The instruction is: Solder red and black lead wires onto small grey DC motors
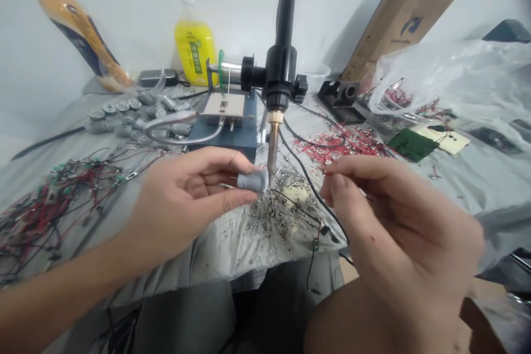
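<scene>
Right hand, lower right, pinches something tiny. Centrally, the left hand's fingers grip a grey cylinder.

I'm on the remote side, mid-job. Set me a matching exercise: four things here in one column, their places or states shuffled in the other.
Things:
1. Soldering iron
2. Paper bag
3. Spool
4. Grey cylinder beside the iron's tip

Places or states:
A. Between the fingers of the left hand
B. Tilted, at the back right
C. In a black clamp, tip down
D. Above the blue box

Pairs: 1-C, 2-B, 3-D, 4-A
</scene>
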The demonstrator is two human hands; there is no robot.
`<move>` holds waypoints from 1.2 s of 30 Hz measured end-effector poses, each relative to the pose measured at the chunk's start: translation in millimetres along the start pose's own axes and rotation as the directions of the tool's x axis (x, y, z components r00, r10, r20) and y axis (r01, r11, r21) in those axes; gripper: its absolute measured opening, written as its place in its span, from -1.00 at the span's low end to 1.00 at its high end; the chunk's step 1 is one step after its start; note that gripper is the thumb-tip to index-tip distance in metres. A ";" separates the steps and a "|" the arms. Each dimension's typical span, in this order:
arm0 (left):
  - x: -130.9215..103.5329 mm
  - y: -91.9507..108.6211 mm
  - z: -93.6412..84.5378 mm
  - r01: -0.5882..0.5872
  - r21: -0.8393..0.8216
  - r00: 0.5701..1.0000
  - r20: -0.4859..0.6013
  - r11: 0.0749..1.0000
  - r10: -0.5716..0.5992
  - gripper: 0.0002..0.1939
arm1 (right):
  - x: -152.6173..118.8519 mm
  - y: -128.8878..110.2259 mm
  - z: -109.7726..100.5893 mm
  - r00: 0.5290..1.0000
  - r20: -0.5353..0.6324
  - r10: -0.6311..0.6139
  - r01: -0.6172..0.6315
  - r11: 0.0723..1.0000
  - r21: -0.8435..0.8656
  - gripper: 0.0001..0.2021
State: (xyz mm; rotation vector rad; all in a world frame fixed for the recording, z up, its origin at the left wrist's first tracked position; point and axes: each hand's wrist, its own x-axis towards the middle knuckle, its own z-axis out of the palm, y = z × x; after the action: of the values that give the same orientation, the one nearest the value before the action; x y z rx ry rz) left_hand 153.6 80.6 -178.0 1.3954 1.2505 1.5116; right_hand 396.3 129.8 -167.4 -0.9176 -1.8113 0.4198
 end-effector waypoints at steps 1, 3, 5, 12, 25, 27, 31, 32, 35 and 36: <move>0.1 -0.1 0.6 -0.016 -0.005 1.000 0.004 1.000 0.016 -0.75 | 0.7 -0.2 -0.3 1.000 0.009 0.020 -0.021 0.999 0.049 -0.89; 0.7 -0.3 2.1 -0.049 -0.011 0.999 0.012 0.999 0.049 -0.73 | 2.9 1.4 -0.5 1.000 0.011 0.025 -0.026 0.991 0.133 -0.92; 1.3 -0.5 3.1 -0.074 -0.009 0.997 0.020 0.997 0.074 -0.71 | 5.6 4.7 0.2 0.999 -0.025 -0.028 0.030 0.993 0.110 -0.94; -1.5 -0.4 1.4 -0.123 0.004 0.992 0.007 0.992 0.123 -0.63 | 5.9 5.9 14.2 0.978 -0.186 0.096 -0.041 0.959 0.279 -0.91; -1.6 3.4 4.6 -0.156 -0.013 0.987 0.037 0.988 0.156 -0.58 | 4.8 7.3 16.4 0.982 0.071 0.176 -0.189 0.891 0.413 -0.64; -1.1 3.1 3.8 -0.148 -0.041 0.988 0.035 0.988 0.150 -0.58 | 3.9 8.4 13.3 0.974 0.135 0.182 -0.222 0.891 0.395 -0.63; 0.5 3.6 2.2 -0.144 -0.099 0.989 0.028 0.985 0.148 -0.58 | 3.4 6.5 6.6 0.969 0.192 0.157 -0.207 0.940 0.273 -0.69; 0.8 4.3 2.2 -0.148 -0.093 0.988 0.029 0.985 0.151 -0.58 | 3.6 5.3 5.4 0.976 0.180 0.125 -0.165 0.960 0.227 -0.74; 1.3 6.9 3.5 -0.141 -0.060 0.989 0.035 0.988 0.143 -0.62 | 4.8 1.5 4.0 0.995 0.103 -0.005 -0.006 0.995 0.102 -0.85; 1.3 7.7 4.0 -0.134 -0.057 0.990 0.037 0.989 0.136 -0.63 | 5.2 0.7 4.0 0.996 0.078 -0.033 0.027 0.997 0.079 -0.84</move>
State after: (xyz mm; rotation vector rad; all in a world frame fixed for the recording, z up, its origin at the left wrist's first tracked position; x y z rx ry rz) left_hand 158.1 80.5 -170.5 1.4932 1.1006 1.5876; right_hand 392.0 134.7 -166.2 -0.8295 -1.8654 0.5105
